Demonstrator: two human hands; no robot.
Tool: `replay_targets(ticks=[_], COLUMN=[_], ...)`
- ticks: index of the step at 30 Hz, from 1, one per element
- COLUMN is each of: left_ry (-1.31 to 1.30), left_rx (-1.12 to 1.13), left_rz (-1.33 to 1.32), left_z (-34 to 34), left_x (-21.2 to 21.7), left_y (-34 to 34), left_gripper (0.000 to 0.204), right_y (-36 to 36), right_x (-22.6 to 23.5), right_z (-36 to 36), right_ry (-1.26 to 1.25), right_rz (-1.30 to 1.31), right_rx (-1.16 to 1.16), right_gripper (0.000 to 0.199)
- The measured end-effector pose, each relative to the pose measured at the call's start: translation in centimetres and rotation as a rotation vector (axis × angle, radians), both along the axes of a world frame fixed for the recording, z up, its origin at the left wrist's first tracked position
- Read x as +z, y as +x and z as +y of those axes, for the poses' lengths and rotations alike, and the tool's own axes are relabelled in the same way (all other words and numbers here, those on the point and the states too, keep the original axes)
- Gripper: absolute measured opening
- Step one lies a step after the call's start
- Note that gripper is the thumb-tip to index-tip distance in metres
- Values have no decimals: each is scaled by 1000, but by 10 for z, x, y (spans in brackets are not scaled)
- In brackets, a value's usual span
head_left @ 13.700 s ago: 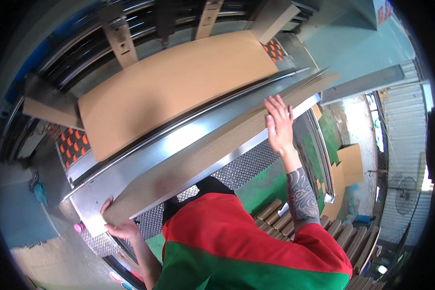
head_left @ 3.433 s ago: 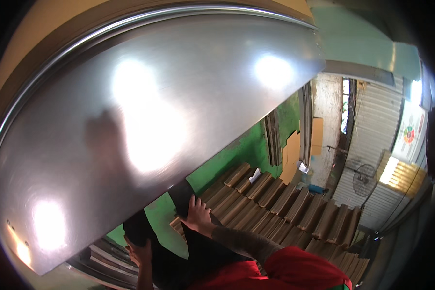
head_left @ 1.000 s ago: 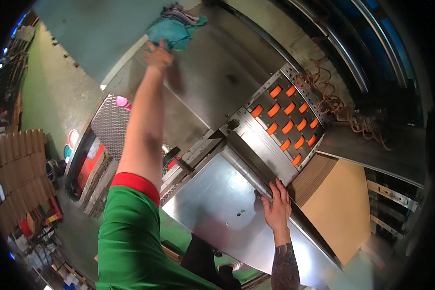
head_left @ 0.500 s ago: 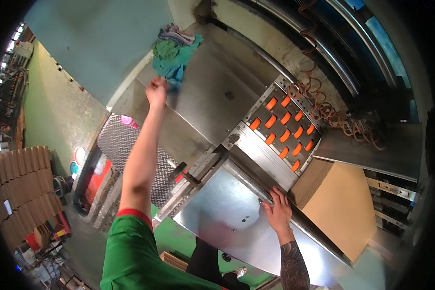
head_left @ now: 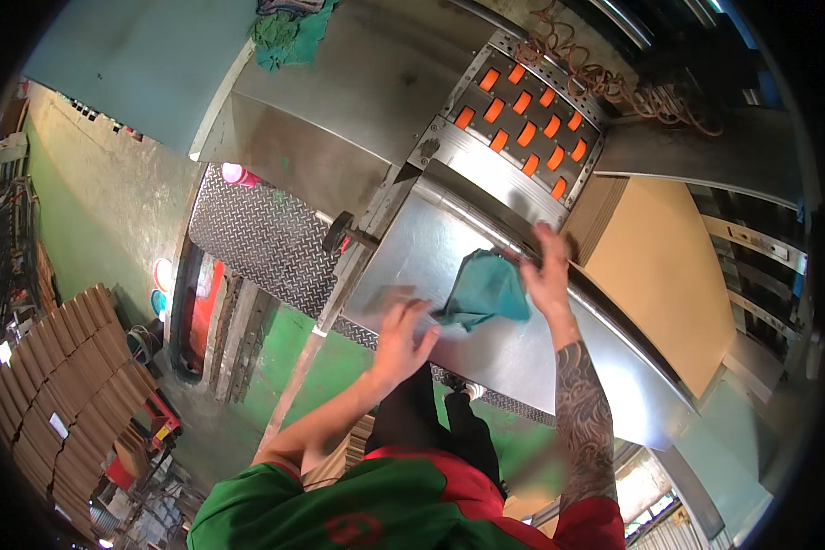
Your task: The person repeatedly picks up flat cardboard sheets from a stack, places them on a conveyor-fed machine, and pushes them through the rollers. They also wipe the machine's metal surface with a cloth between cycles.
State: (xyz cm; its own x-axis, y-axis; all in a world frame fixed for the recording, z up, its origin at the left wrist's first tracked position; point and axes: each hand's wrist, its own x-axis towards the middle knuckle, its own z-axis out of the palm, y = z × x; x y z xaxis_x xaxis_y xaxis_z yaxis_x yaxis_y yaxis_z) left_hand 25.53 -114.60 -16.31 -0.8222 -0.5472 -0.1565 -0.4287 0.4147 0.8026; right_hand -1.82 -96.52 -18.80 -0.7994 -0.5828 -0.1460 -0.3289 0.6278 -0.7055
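A teal cloth [head_left: 488,289] lies, creased and partly folded, on a shiny metal panel [head_left: 385,275] in front of me. At the cloth's left corner is my left hand [head_left: 403,339], its fingers and thumb apart and a little blurred. My right hand [head_left: 548,280] reaches past the cloth's right edge toward the panel's rounded far edge, fingers stretched out and smeared at the tips. Whether either hand touches the cloth is hard to make out. More rags [head_left: 289,32], green and striped, sit in a heap on the steel surface at the far left.
Beyond the panel is a plate of orange rollers [head_left: 525,133], with a coiled brown hose [head_left: 605,87] behind it. Stacked cardboard sheets [head_left: 665,266] lie to the right. A black knob [head_left: 337,232] sticks out at left, above a tread-plate step [head_left: 266,234]. Cardboard piles [head_left: 64,385] stand at far left.
My left hand has come back from the rag heap to the panel, and a teal cloth now lies there. My right hand has moved up and slightly right. The whole view has shifted.
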Motion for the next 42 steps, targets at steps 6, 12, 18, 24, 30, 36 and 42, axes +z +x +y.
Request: replay_targets(ticks=[6, 12, 18, 24, 30, 36, 42], left_ry=[-434, -400, -475, -488, -501, -377, -348], left_rx=[166, 274, 327, 316, 294, 83, -201], left_rz=[-158, 0, 87, 46, 95, 160, -130], left_z=[-30, -27, -27, -22, -24, -30, 27], left_x=[-78, -103, -108, -100, -106, -103, -77], left_y=[18, 35, 33, 29, 29, 65, 166], left_gripper=[62, 63, 65, 63, 65, 63, 70], right_y=[123, 168, 139, 99, 120, 214, 212], right_x=[3, -52, -77, -57, -53, -61, -76], right_z=[24, -93, -218, -56, -110, -106, 247], right_ry=[111, 293, 200, 268, 114, 40, 625], right_rz=[202, 152, 355, 254, 210, 194, 254], right_rx=[2, 147, 468, 178, -11, 347, -5], right_gripper=[75, 75, 68, 66, 78, 78, 82])
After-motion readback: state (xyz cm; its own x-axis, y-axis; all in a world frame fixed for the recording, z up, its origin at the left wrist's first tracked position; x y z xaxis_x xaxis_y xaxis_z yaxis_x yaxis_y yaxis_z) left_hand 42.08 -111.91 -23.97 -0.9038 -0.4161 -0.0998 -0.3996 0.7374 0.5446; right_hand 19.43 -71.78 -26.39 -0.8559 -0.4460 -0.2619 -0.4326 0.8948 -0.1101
